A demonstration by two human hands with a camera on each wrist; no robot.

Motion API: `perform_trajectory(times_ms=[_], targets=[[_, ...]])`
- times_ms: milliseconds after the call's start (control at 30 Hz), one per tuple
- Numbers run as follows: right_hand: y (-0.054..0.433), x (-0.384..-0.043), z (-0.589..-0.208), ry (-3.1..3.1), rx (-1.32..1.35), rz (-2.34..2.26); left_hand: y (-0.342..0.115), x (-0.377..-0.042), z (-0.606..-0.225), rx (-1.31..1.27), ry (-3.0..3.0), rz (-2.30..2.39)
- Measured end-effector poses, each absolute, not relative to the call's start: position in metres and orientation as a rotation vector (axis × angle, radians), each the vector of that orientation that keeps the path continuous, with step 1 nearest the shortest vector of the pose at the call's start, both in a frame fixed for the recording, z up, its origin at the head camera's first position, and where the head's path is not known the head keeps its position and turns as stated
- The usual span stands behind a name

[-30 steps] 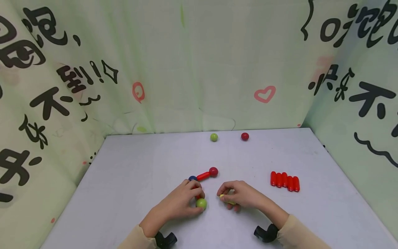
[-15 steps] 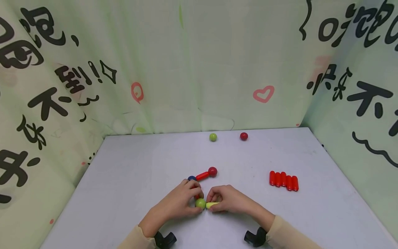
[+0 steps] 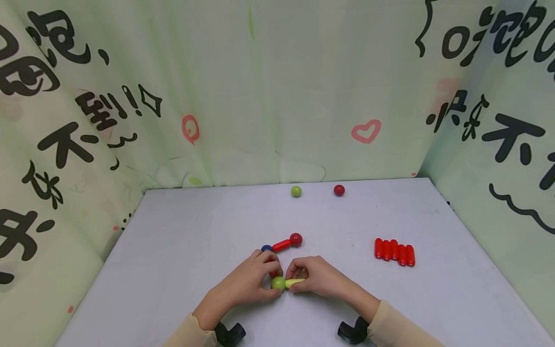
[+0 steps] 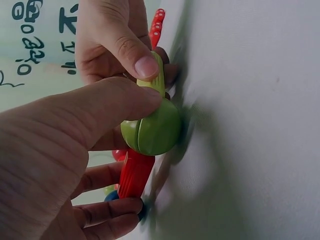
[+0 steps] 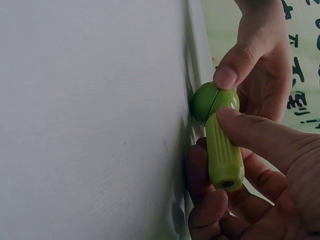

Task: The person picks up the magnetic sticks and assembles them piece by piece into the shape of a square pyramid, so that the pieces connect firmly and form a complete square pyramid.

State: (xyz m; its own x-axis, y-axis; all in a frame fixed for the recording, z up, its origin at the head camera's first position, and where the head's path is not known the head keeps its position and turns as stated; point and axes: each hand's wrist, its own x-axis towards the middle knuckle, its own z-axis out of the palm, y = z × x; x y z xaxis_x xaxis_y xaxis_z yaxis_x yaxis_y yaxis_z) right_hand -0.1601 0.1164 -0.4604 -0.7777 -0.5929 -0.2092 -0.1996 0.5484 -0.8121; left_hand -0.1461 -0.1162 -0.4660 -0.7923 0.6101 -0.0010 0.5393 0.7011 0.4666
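My left hand (image 3: 248, 280) grips a green ball (image 3: 278, 283), its thumb pressed on the ball in the left wrist view. Its other fingers lie along a red rod (image 4: 136, 172) joined to that ball. A yellow-green rod (image 5: 225, 155) is pinched between the thumb and fingers of my right hand (image 3: 323, 277). One end of this rod touches the green ball; a dark spot shows on its other end. Beyond the left fingers, a blue ball (image 3: 266, 248), partly hidden, connects to another red rod (image 3: 282, 245) with a dark red ball (image 3: 296, 239) at its tip.
Several red rods (image 3: 394, 252) lie side by side on the right of the white table (image 3: 208, 217). At the back edge sit a loose green ball (image 3: 296, 191) and a red ball (image 3: 339, 190). A printed curtain (image 3: 277, 96) surrounds the table.
My right hand has moved left, bringing the yellow-green rod from apart to against the green ball. My left hand has stayed in place on the ball.
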Motion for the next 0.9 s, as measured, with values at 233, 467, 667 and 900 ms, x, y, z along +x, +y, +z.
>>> perform_trajectory(times_ms=[233,467,667,900], targets=[[0.1173,-0.1613,-0.4629,2.328,-0.669,-1.137,-0.1163,-0.1461,-0.4646,0.937,2.743,0.697],[0.1205,-0.1592,-0.4636,2.356,-0.744,-1.146,-0.1162,-0.1461,-0.4658,0.957,2.75,0.687],[0.1225,-0.159,-0.4652,2.381,-0.798,-1.131,-0.1161,-0.1466,-0.4664,0.954,2.748,0.686],[0.1233,-0.1594,-0.4664,2.394,-0.813,-1.108,-0.1161,-0.1461,-0.4668,0.941,2.751,0.686]])
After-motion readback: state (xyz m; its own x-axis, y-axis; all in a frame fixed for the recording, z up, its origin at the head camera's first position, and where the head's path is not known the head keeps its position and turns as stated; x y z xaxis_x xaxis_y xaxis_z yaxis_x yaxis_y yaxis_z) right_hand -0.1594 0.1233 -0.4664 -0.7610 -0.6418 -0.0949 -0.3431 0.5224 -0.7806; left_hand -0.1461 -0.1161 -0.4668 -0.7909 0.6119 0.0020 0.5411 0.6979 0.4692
